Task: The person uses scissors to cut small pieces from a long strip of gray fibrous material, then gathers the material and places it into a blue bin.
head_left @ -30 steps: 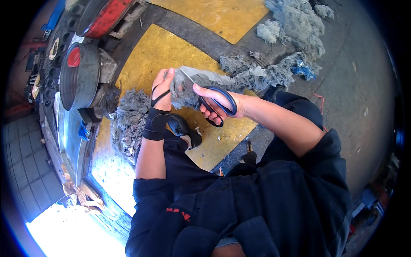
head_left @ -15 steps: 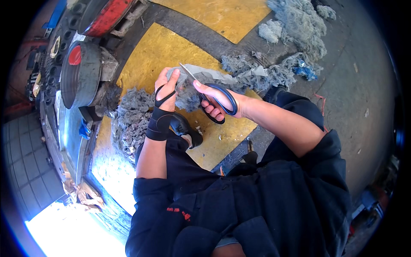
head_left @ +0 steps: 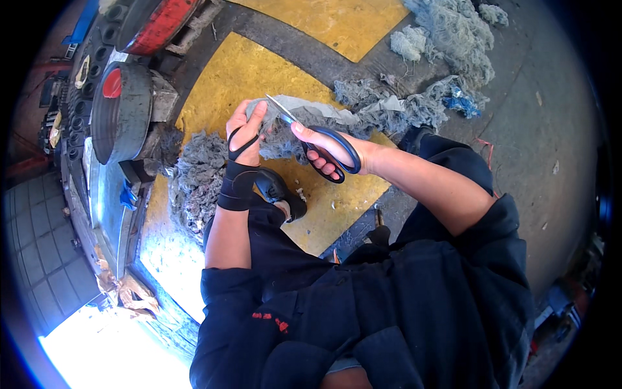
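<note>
My right hand [head_left: 322,148] grips black-handled scissors [head_left: 350,157], its fingers through the loops. The blades point up and left, close to my left thumb. My left hand [head_left: 245,128], with a black wrap on the wrist, is closed on one end of a grey, frayed strip of cloth [head_left: 317,109]. From there the strip runs to the right past the scissors, into a long tangle of grey fibre waste [head_left: 408,111]. Below my left hand, beside my shoe [head_left: 278,191], lies another heap of grey fibre [head_left: 199,170].
Yellow floor plates [head_left: 240,71] lie beneath and beyond my hands. At left stand a dark round drum [head_left: 123,117] and a red one [head_left: 159,29] on wooden blocks. A larger fibre pile [head_left: 453,32] is at far right, with a blue scrap [head_left: 461,104] near it.
My left hand has shifted slightly left with the cloth end. The scissors' blades have tilted a little to the left, and the cloth strip looks stretched a bit further left.
</note>
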`<state>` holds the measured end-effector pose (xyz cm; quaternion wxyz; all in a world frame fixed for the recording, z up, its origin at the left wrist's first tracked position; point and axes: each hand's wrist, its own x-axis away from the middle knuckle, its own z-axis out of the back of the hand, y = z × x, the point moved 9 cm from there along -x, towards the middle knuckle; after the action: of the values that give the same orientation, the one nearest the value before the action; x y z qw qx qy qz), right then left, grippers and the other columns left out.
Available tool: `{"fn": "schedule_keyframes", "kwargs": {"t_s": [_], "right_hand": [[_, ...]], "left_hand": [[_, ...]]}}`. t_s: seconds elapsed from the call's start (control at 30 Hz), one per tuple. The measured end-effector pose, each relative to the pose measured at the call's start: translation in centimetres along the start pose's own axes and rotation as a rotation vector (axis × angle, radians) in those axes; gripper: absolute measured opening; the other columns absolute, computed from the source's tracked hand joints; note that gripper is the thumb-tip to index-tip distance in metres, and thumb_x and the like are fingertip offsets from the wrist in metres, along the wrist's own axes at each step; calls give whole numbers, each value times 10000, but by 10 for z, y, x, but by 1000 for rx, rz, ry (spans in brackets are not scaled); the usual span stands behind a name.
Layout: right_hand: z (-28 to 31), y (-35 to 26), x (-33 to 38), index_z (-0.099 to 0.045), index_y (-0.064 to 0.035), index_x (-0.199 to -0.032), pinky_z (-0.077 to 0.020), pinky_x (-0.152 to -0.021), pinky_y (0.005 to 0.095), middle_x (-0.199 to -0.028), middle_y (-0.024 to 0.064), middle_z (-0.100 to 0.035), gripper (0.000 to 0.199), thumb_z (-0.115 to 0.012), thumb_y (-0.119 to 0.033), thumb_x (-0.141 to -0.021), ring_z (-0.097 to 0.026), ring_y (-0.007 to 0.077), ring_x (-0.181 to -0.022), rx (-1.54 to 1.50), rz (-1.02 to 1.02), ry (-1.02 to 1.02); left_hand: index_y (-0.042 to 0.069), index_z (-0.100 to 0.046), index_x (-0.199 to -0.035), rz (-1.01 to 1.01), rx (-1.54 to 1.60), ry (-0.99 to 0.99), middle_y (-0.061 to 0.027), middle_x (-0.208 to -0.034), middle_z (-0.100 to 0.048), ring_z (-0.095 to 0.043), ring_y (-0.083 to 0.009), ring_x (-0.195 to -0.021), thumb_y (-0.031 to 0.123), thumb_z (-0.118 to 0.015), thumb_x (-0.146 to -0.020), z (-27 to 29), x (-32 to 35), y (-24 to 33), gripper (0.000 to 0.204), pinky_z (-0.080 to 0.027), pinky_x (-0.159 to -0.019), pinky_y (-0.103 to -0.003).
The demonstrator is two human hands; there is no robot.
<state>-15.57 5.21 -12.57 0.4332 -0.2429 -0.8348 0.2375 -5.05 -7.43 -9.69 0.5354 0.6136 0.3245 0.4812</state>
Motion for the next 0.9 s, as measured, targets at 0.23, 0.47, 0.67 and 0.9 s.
{"fn": "schedule_keyframes", "kwargs": {"t_s": [0.23, 0.47, 0.67, 0.9], "right_hand": [[1, -2, 4, -367, -150, -605, -320, -356, 225, -501, -39, -352, 661, -453, -785, -771, -375, 68, -394, 46, 10, -16], [4, 3, -4, -380, -147, -610, -327, -360, 235, -502, -27, -372, 667, -447, -792, -766, -382, 83, -393, -2, -21, -15], [7, -7, 6, -384, -144, -612, -322, -365, 230, -506, -35, -359, 657, -476, -776, -767, -373, 75, -397, 82, 34, 47], [12, -7, -7, -378, -145, -581, -314, -338, 223, -490, -45, -357, 656, -490, -763, -770, -371, 72, -364, 45, 75, 64]], "left_hand": [[53, -619, -949, 72, 14, -11, 9, -777, -641, -551, -49, -592, 239, -616, -903, 9, -2, -7, 192, -359, -484, -168], [68, -627, -992, 153, 123, -118, 29, -799, -642, -530, -33, -603, 256, -630, -895, -8, 5, -17, 212, -341, -463, -153], [69, -625, -1010, 181, 94, -76, 44, -805, -625, -499, -22, -602, 266, -623, -898, -2, 3, -17, 227, -325, -464, -151], [53, -629, -970, 202, 151, -231, 45, -767, -611, -485, -8, -577, 206, -594, -916, -17, 6, -16, 166, -310, -456, -146]]}}
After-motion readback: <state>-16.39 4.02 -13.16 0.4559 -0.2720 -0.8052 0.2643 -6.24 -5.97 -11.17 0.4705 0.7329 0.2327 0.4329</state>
